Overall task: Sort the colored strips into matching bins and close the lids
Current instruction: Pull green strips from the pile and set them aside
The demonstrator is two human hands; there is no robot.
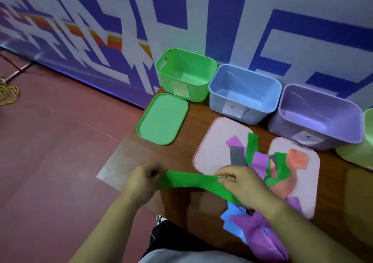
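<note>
We hold one green strip (191, 182) over the surface (193, 125). The left hand (141, 182) pinches its 9 o'clock end and the right hand (242, 184) pinches its 3 o'clock end. Three open bins stand at 12 o'clock: green bin (184, 75), blue bin (244, 93), purple bin (316, 117). There are three lids: one green lid (162, 119) and two pink lids (214, 149).

The person has a long green strip (191, 181) stretched between both hands, the left hand (141, 182) pinching one end and the right hand (240, 184) gripping it further along. Beyond the right hand a heap of strips (260, 162), purple, green, grey and salmon, lies across the left pink lid (214, 147) and the right pink lid (313, 182), with more purple and blue ones under that wrist. Further out past the hands three open bins stand in a row: the green bin (184, 75), its green lid (162, 119) flat beyond the left hand, then the blue bin (244, 93) and the purple bin (316, 117)
</note>
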